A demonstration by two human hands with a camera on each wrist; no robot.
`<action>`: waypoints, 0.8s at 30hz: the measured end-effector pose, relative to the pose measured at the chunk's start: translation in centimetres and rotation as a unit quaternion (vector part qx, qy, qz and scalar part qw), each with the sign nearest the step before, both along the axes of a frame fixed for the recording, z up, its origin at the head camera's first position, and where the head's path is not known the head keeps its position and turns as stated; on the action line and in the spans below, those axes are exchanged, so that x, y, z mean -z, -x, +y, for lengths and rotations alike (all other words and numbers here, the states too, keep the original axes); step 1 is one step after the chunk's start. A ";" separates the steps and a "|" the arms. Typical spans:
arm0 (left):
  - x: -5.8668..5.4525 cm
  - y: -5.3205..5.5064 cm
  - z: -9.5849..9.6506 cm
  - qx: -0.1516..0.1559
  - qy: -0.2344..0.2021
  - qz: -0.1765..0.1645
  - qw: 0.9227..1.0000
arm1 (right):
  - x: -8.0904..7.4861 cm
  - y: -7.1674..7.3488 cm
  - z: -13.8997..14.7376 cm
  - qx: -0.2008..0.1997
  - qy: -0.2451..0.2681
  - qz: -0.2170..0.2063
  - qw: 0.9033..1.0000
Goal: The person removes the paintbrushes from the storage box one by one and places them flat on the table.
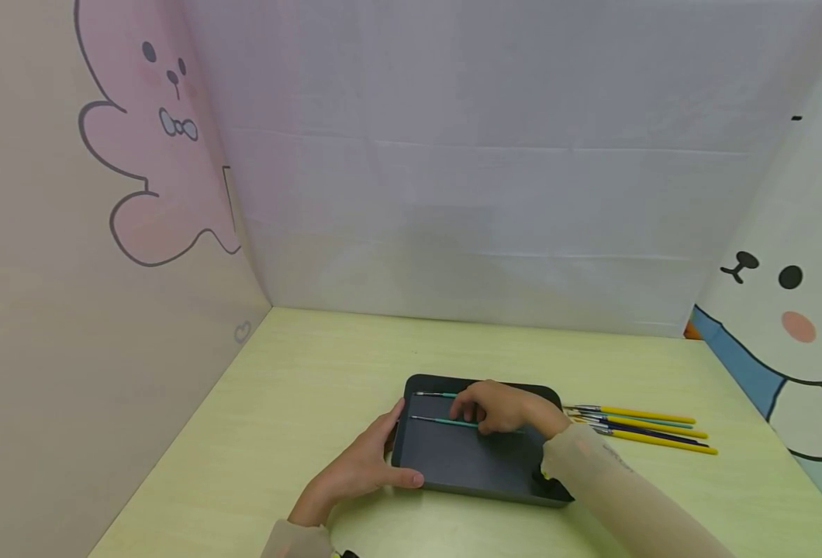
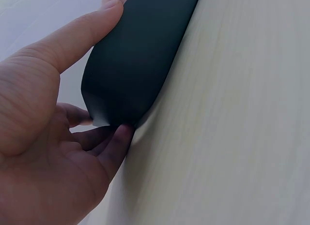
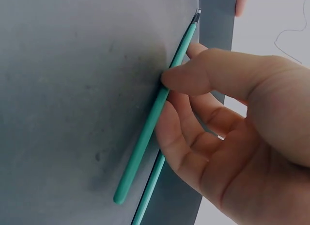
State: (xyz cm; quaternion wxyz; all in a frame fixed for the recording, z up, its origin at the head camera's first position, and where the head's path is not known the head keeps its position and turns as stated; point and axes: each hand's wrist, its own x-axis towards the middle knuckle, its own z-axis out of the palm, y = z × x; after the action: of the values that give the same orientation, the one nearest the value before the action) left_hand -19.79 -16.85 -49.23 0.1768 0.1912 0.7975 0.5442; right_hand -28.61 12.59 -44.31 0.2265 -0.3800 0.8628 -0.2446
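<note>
A dark rectangular tray [image 1: 453, 461] lies on the table. My left hand [image 1: 360, 466] grips its near left corner, thumb on the near rim and fingers against the side; the left wrist view shows the fingertips at the tray wall [image 2: 131, 55]. Over the tray's far half, my right hand [image 1: 505, 407] pinches a thin green paintbrush [image 3: 140, 152] between thumb and fingers. Its bristle end points left in the head view. A second green paintbrush [image 1: 430, 394] lies in the tray beyond it, partly hidden by the right hand.
Right of the tray, several paintbrushes [image 1: 648, 426] with yellow, green and dark handles lie in a loose bunch on the pale table [image 1: 299, 387]. A white curtain [image 1: 453, 194] stands behind, with cartoon-printed sheets at both sides.
</note>
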 end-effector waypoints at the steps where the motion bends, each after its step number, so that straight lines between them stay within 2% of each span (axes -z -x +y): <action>1: 0.0 0.0 0.0 -0.001 0.001 0.000 1.000 | 0.0 0.0 0.0 0.001 0.000 0.000 1.000; 16: 0.2 0.1 -0.1 0.002 0.002 0.003 1.000 | 0.1 0.0 0.3 -0.019 0.000 0.025 1.000; 24: 0.1 0.0 -0.1 -0.003 0.013 0.005 1.000 | -0.9 0.1 1.2 -0.036 0.020 0.047 0.998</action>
State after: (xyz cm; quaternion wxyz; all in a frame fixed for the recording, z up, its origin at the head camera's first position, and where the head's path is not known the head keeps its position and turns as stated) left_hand -19.80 -16.94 -49.32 0.1736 0.1898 0.8059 0.5333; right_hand -28.73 13.77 -43.40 0.1867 -0.4264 0.8531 -0.2356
